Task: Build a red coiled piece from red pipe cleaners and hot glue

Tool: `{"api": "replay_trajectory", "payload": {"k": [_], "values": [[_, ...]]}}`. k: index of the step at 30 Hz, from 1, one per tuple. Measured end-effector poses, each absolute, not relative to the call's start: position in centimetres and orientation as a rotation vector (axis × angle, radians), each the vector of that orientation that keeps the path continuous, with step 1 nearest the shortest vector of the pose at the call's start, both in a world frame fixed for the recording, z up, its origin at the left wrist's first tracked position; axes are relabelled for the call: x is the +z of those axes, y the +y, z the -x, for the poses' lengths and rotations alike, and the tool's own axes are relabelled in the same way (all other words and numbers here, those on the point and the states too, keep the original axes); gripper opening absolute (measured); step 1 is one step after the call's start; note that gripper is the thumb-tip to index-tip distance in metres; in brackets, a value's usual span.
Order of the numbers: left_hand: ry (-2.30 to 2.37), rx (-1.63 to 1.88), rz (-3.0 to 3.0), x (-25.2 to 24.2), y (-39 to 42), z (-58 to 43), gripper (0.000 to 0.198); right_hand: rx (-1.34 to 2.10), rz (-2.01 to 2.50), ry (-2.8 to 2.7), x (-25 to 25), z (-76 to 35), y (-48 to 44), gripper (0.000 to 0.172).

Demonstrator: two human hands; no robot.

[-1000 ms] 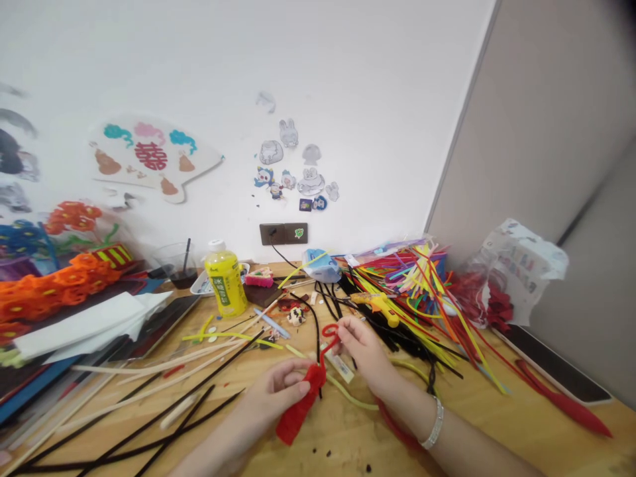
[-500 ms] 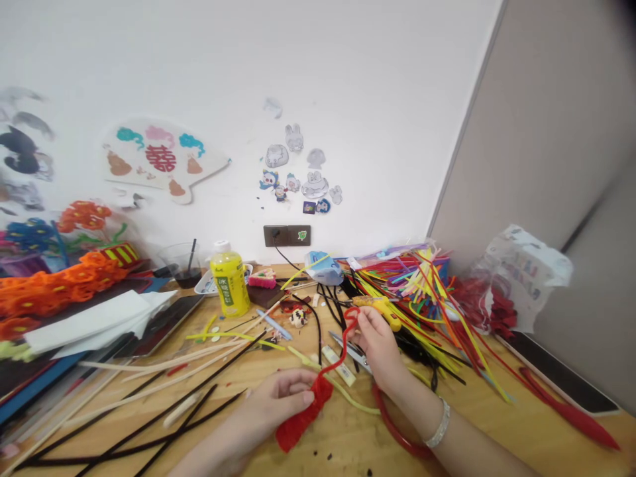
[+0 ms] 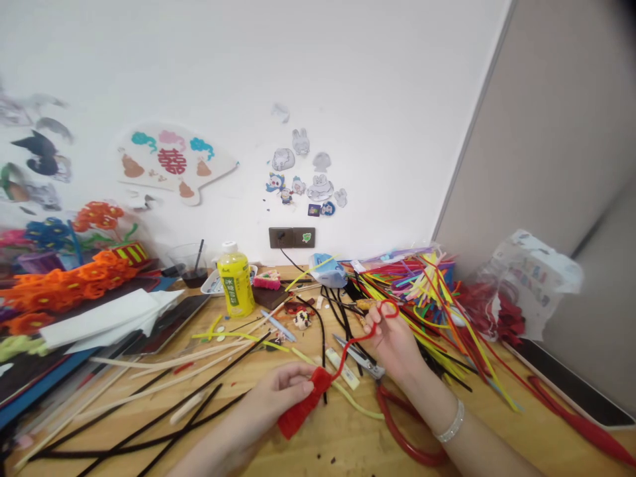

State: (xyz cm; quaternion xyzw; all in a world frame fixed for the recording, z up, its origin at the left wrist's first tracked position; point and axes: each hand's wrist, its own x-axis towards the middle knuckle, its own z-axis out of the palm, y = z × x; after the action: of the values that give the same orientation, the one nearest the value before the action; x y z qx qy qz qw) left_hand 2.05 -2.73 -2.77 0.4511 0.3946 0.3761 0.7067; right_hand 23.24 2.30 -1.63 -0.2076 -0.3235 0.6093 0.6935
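My left hand pinches a flat red piece made of pipe cleaner rows between thumb and fingers, low over the table. From its upper corner a loose red pipe cleaner runs up to the right. My right hand has its fingers closed round that strand, whose curled end loops above the fingertips. Scissors with red handles lie partly beneath my right wrist. A small white and yellow packet rests between the hands.
Black and cream pipe cleaners spread over the left side. A yellow drink bottle stands at the back. A heap of coloured pipe cleaners and a plastic bag are on the right. Orange pipe cleaner flowers sit far left.
My right hand has moved right and turned, drawing the red strand outward away from the left hand. The flat red piece stays in my left hand. The camera view has shifted slightly left.
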Motion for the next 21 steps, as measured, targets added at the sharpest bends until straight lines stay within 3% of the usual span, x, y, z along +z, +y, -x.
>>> {"api": "replay_trajectory", "payload": {"k": [13, 18, 21], "values": [[0.911, 0.912, -0.944, -3.2, -2.4, -2.3, 0.035, 1.363, 0.418, -1.027, -2.3, -23.1, 2.0, 0.015], [0.933, 0.947, -0.991, -3.1, -2.2, -2.3, 0.033, 1.519, 0.509, -1.49, -2.9, -23.3, 1.4, 0.042], [0.996, 0.947, -1.063, -3.2, -2.1, -2.3, 0.034, 1.516, 0.622, -1.782, -2.8, -23.1, 0.6, 0.048]]}}
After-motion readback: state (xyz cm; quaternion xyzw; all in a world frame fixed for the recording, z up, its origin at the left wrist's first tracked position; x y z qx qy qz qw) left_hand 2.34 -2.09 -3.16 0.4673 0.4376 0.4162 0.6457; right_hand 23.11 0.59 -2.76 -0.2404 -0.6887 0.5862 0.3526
